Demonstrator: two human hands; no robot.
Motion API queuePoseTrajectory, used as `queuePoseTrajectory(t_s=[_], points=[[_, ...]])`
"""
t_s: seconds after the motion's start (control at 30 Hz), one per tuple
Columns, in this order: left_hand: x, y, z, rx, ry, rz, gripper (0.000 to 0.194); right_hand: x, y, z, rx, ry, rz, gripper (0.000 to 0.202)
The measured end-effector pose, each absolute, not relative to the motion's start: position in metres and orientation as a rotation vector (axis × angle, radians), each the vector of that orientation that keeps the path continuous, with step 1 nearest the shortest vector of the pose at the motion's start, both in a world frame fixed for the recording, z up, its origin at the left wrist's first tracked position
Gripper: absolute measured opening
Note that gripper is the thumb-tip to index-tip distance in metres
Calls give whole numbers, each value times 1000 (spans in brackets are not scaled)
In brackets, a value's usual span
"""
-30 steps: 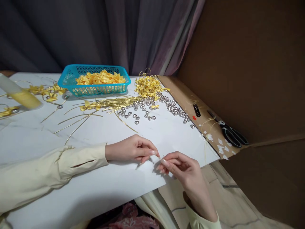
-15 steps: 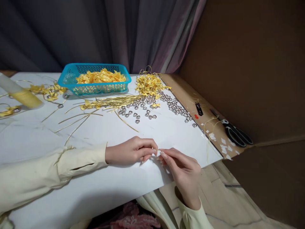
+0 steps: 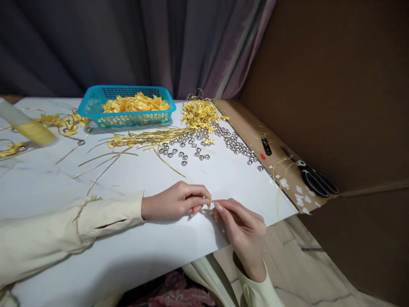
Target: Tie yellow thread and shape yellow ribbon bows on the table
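Note:
My left hand [image 3: 182,199] is pinched closed over the white tabletop [image 3: 153,245], near its front edge. Facing it, my right hand [image 3: 241,224] is pinched too, and the fingertips of both hands almost meet. Whatever lies between the fingertips is too small to make out. Beyond my hands lie scattered silver beads [image 3: 236,144], a bundle of thin gold wires [image 3: 153,136] and a heap of yellow ribbon flowers [image 3: 201,113].
At the back stands a blue basket [image 3: 128,114] holding yellow ribbon pieces [image 3: 137,102]. A tube with yellow contents [image 3: 33,130] is at left. Black-handled scissors [image 3: 316,181], paper scraps [image 3: 299,197], and a black clip-like item [image 3: 266,146] lie on brown board at right.
My right hand has shifted very slightly left, its fingertips still close to those of my left hand. The things on the table have stayed where they were.

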State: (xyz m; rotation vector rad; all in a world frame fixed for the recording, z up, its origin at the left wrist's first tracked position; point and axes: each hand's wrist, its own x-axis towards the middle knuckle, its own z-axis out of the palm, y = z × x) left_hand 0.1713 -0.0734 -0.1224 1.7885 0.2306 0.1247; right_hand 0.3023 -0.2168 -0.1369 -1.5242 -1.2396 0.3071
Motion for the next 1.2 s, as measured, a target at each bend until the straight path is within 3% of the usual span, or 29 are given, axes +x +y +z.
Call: queuePoseTrajectory(t_s=[1.2], points=[[172, -74, -119, 1744, 215, 92, 21, 301, -215, -140, -1454, -1314, 213, 14]])
